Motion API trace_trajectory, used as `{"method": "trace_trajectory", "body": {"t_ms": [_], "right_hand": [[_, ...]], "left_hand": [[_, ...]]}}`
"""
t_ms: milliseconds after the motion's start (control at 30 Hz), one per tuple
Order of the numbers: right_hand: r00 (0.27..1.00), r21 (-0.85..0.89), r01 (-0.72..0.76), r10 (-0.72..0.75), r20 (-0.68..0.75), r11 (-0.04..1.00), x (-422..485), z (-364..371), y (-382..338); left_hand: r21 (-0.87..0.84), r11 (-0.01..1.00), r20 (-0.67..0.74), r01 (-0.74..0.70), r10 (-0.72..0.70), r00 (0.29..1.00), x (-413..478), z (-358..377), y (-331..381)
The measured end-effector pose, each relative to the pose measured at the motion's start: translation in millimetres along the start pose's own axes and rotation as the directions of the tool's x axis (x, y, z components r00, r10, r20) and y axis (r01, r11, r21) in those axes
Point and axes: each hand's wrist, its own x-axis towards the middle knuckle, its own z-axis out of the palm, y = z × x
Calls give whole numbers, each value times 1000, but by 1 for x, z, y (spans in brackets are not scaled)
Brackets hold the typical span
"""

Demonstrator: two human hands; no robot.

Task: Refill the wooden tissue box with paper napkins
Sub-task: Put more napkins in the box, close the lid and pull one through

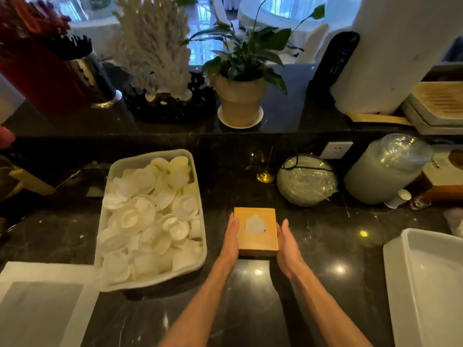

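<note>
Because the wooden tissue box (256, 231) looks stiff and light, the left hand (231, 236) and right hand (288, 244), both flat open, press its 2 sides.

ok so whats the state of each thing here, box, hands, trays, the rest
wooden tissue box: lid on, upright on the counter, white paper showing in the cutout
left hand: flat against the box's left side
right hand: open, by the box's right side
left tray: full of white round pieces
right tray: nothing visible in it
potted plant: upright on its saucer
</note>
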Motion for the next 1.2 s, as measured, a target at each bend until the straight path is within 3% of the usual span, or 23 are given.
{"method": "trace_trajectory", "body": {"t_ms": [267, 567, 700, 867, 933, 967, 1033, 1100, 1200], "right_hand": [[1000, 36, -17, 18, -22, 999, 69, -4, -45], [998, -35, -29, 27, -61, 999, 82, -3, -41], [999, -198, -37, 30, -42, 980, 68, -2, -47], [981, -420, 186, -193, 25, 888, 23, 0, -34], [963, -548, 251, -262, 60, 798, 9, -3, -24], [957, -675, 256, -281, 74, 692, 5, -5, -19], [950, -904, 212, -296, 102, 370, 2, -10, -8], [945, -979, 161, -306, 115, 127, 1, -12, -2], [943, -992, 121, -315, 108, 23, 4, -10, 1]], "left_hand": [[-45, 999, 5, 0, 0, 1000, 73, 13, 36], [80, 994, -9, -75, 76, 997, 79, 12, 30], [219, 975, 24, -48, 44, 999, 69, 10, 40], [398, 884, 97, -244, 224, 970, 25, 3, 24], [543, 802, 114, -247, 221, 969, 10, 1, 8], [626, 738, 121, -250, 225, 967, 6, 0, 1], [771, 576, 144, -271, 256, 956, 1, 0, -9], [858, 443, 146, -261, 275, 950, 0, 2, -11], [925, 317, 128, -207, 253, 959, 4, 4, -11]]}}
